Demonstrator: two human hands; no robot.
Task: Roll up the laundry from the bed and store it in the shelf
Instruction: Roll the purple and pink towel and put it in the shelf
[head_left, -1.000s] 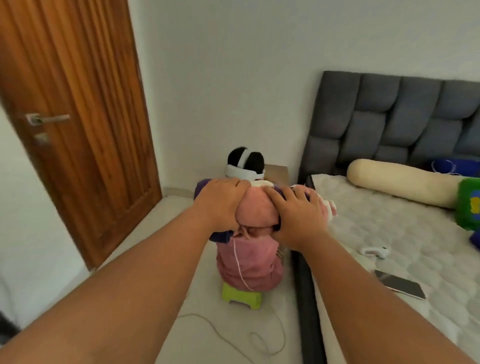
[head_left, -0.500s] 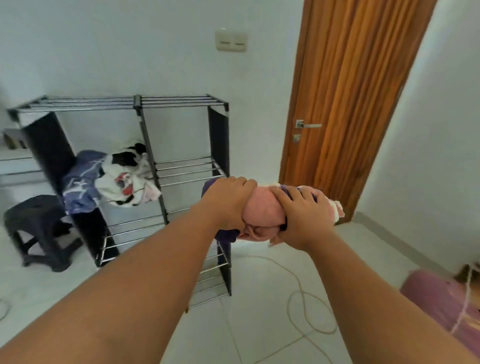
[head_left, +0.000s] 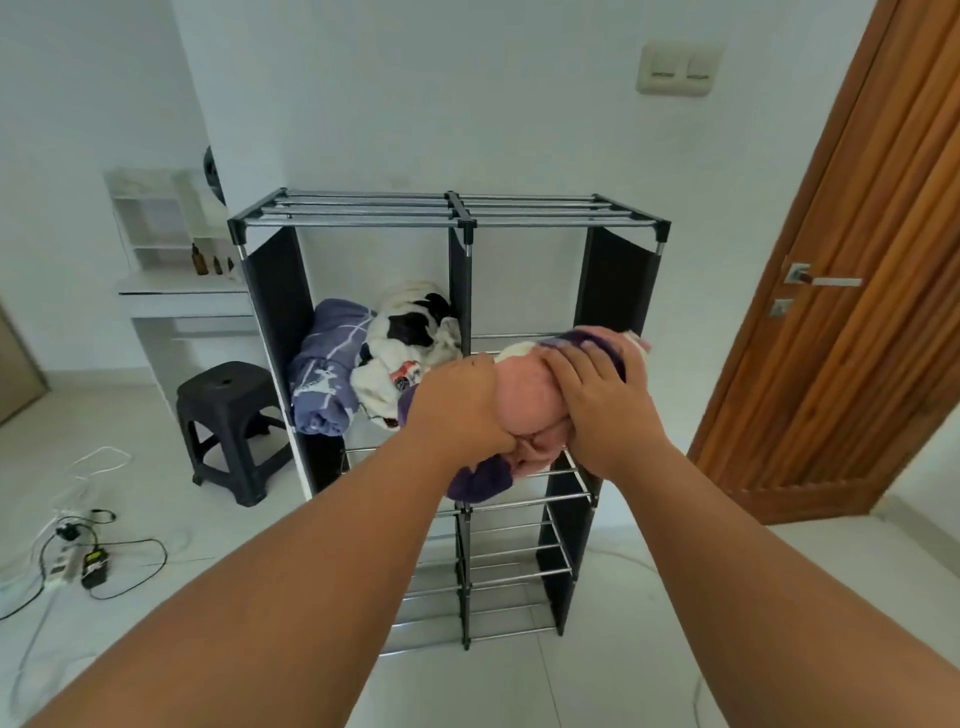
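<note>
A rolled bundle of pink, purple and cream laundry (head_left: 530, 402) is held out in front of me, level with the middle tier of the shelf's right half. My left hand (head_left: 460, 410) grips its left end and my right hand (head_left: 602, 410) wraps its right side. The black and metal shelf (head_left: 457, 213) stands straight ahead against the white wall. In its left middle compartment lie a rolled purple garment (head_left: 324, 376) and a rolled white and black garment (head_left: 410, 348). The bed is out of view.
A black plastic stool (head_left: 228, 426) stands left of the shelf, below a white vanity desk (head_left: 182, 296). A power strip with cables (head_left: 78, 561) lies on the tiled floor at the left. A wooden door (head_left: 857, 291) is at the right.
My view has swung left from the bed and door to face the shelf head on. Both hands have kept hold of the bundle and carried it close to the shelf.
</note>
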